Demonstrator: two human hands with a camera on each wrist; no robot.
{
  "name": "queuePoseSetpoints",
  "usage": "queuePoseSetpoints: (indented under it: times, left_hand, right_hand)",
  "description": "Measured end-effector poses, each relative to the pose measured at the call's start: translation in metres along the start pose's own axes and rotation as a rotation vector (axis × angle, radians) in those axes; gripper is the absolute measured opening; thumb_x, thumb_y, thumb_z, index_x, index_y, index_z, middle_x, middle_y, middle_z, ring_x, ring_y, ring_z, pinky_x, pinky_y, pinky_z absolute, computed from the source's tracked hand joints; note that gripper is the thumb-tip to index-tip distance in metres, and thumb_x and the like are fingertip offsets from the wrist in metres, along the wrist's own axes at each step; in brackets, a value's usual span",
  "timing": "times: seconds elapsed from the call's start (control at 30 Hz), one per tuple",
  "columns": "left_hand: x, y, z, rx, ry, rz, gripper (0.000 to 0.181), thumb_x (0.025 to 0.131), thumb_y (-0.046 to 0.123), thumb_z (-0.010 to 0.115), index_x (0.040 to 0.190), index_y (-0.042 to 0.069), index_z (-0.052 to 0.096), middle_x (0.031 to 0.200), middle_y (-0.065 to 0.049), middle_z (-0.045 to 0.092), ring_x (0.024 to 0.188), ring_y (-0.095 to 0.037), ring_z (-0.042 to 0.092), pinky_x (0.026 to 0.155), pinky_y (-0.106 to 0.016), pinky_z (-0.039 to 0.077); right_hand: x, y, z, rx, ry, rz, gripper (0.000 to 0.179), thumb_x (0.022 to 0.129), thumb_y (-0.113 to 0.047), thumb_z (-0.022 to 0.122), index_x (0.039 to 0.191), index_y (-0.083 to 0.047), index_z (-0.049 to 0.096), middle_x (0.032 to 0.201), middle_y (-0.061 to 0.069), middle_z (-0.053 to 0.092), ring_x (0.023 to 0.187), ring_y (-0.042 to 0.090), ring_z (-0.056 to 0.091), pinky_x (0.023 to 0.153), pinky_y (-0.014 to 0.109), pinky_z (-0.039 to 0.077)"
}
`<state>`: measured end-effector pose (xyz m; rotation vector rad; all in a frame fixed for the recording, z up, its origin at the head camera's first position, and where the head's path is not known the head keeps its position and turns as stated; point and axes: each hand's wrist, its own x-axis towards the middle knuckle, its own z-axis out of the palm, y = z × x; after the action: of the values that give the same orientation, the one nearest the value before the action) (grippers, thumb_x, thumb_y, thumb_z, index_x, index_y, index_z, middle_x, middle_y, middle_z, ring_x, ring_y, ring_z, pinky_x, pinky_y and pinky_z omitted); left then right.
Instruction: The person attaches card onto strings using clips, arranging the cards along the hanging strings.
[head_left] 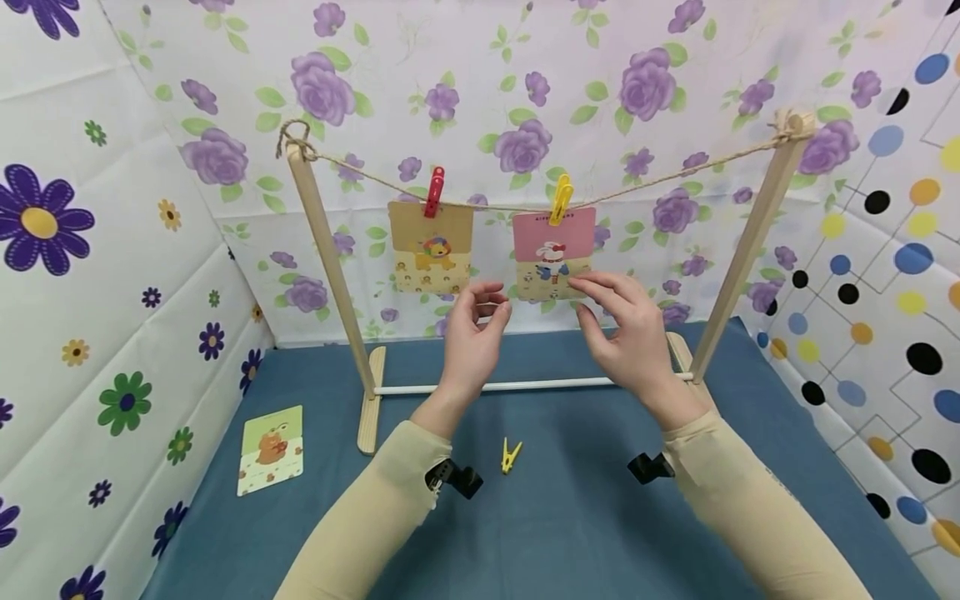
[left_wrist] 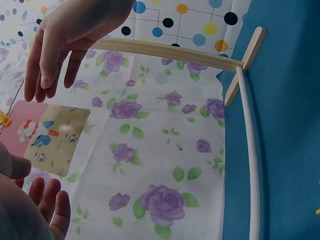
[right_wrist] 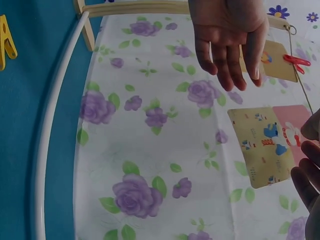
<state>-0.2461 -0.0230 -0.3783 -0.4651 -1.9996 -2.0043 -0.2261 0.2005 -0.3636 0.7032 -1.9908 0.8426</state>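
A pink-and-tan rabbit card (head_left: 553, 254) hangs from a twine line (head_left: 645, 185) by a yellow clothespin (head_left: 561, 200). To its left a brown-and-tan lion card (head_left: 431, 250) hangs by a red clothespin (head_left: 434, 192). My right hand (head_left: 626, 337) is at the rabbit card's lower right, fingers extended; whether the fingertips touch it I cannot tell. My left hand (head_left: 474, 342) is raised below the gap between the cards, fingers loosely bent, holding nothing. In the right wrist view the rabbit card (right_wrist: 267, 145) hangs apart from the left hand (right_wrist: 230, 37).
Wooden posts (head_left: 330, 267) carry the twine, joined low by a white rod (head_left: 540, 385). Another yellow clothespin (head_left: 511, 456) lies on the blue table surface (head_left: 540, 533). A green-and-cream bear card (head_left: 272, 450) lies at the left. Patterned cloth walls (head_left: 480, 100) enclose the back and sides.
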Motion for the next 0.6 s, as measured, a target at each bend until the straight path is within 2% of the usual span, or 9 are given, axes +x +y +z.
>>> queuePoseSetpoints:
  times: [0.17,0.6]
  left_hand:
    - [-0.007,-0.005,-0.003,-0.005,-0.013,-0.005,0.028,0.109,0.008,0.064,0.136,0.002,0.060,0.121,-0.011,0.064,0.108,-0.026,0.063,0.091,-0.035,0.053]
    - [-0.038,-0.030,-0.019,-0.025,-0.071,-0.069,0.028,0.108,0.005,0.065,0.135,0.001,0.061,0.122,-0.016,0.065,0.108,-0.027,0.063,0.090,-0.031,0.052]
  right_hand:
    - [-0.010,0.001,0.007,0.007,-0.003,0.005,0.035,0.095,0.001,0.075,0.129,-0.006,0.077,0.128,0.013,0.072,0.120,0.036,0.065,0.098,0.054,0.052]
    - [-0.040,0.004,0.028,0.041,-0.034,0.069,0.033,0.095,0.002,0.075,0.126,-0.008,0.079,0.122,0.010,0.074,0.115,0.033,0.068,0.093,0.053,0.054]
